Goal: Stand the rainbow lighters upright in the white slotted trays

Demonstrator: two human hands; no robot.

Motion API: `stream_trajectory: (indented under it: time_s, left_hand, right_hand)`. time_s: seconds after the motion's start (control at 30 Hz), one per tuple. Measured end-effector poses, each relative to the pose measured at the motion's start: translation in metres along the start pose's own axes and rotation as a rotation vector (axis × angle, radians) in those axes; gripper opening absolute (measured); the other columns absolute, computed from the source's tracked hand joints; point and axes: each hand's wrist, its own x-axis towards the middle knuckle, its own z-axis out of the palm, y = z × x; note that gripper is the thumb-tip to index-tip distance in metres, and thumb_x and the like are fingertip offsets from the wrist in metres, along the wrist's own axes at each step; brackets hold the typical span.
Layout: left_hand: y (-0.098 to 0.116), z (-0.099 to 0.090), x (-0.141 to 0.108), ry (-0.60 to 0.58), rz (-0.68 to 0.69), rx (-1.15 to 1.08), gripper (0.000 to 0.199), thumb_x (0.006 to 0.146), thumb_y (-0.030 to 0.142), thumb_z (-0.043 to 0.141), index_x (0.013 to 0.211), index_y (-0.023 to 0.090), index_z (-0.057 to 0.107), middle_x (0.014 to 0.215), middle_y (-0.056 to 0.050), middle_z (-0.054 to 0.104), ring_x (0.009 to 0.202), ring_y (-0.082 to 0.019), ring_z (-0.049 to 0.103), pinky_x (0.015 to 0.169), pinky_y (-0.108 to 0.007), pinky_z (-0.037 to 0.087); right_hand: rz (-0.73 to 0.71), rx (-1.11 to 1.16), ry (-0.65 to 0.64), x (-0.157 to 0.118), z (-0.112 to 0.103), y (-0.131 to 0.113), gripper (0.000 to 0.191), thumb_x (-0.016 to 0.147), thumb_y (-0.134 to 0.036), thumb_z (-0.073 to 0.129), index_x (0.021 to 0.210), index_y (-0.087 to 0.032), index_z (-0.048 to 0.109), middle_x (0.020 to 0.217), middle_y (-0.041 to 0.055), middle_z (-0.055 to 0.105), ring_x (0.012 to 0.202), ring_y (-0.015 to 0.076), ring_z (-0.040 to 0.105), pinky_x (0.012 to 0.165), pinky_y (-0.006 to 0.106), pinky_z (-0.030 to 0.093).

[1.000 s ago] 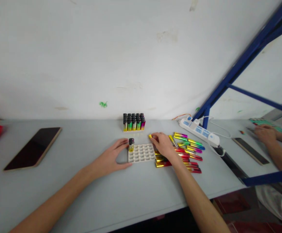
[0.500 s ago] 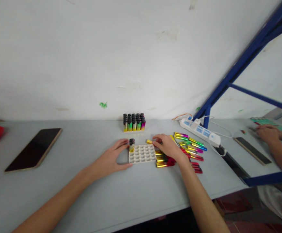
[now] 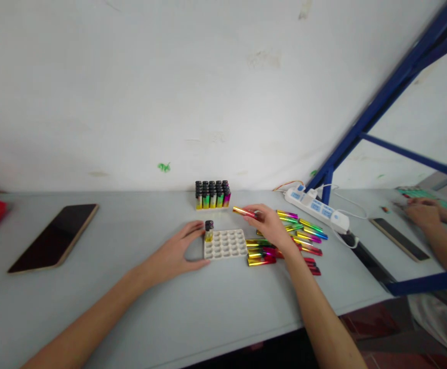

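My right hand [image 3: 265, 223] is raised over the pile's left side, its fingertips closed on one end of a shiny gold-and-red lighter [image 3: 244, 211]. That lighter points left, above the far right corner of a white tray [image 3: 225, 244] with rows of small holes. At the tray's left end, my left hand [image 3: 177, 249] has its thumb at the front corner and its fingers at the back corner. A pair of small lighters [image 3: 208, 230] with black tops and yellowish bodies stands in the tray's back left corner. The other holes hold nothing visible.
Behind the tray stands a rack of upright black-topped lighters [image 3: 213, 195]. Loose metallic lighters [image 3: 262, 260] lie to the right. Farther right are a white power strip [image 3: 318, 207] and blue frame [image 3: 362, 123]. A phone [image 3: 54, 238] lies left. Another person's hands [image 3: 423, 211] work far right.
My right hand has lifted slightly up and away from the tray's back edge. The lighter in it now shows more of its length, gold to red. My left hand keeps its place.
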Motion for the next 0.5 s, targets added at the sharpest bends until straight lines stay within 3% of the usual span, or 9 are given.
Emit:
stream_trajectory:
  time_s: [0.2,0.37,0.5]
  left_hand:
    - [0.0,0.001,0.001,-0.001,0.003,-0.015,0.076,0.102,0.063,0.104,0.168,0.03,0.084,0.187,-0.019,0.073,0.171,-0.048,0.074,0.151,-0.066,0.057]
    - [0.0,0.001,0.001,0.01,0.007,-0.018,0.077,0.101,0.061,0.105,0.168,0.03,0.084,0.186,-0.019,0.074,0.17,-0.048,0.075,0.15,-0.068,0.058]
    - [-0.002,0.003,0.0,0.017,0.0,-0.004,0.079,0.1,0.062,0.106,0.169,0.03,0.083,0.186,-0.018,0.074,0.169,-0.047,0.075,0.15,-0.066,0.058]
  right_hand:
    - [0.108,0.497,0.133,0.0,0.027,-0.019,0.058,0.085,-0.071,0.106,0.114,-0.023,0.093,0.089,-0.0004,0.076,0.082,0.0195,0.061,0.084,0.036,0.055]
    - [0.167,0.64,0.18,0.002,0.044,-0.028,0.076,0.076,-0.097,0.101,0.098,-0.027,0.079,0.094,0.0029,0.075,0.089,0.0232,0.067,0.083,0.037,0.06]
    - [0.174,0.659,0.055,0.0,0.05,-0.033,0.082,0.079,-0.104,0.095,0.105,-0.03,0.07,0.094,0.0009,0.074,0.08,0.0223,0.068,0.078,0.038,0.061]
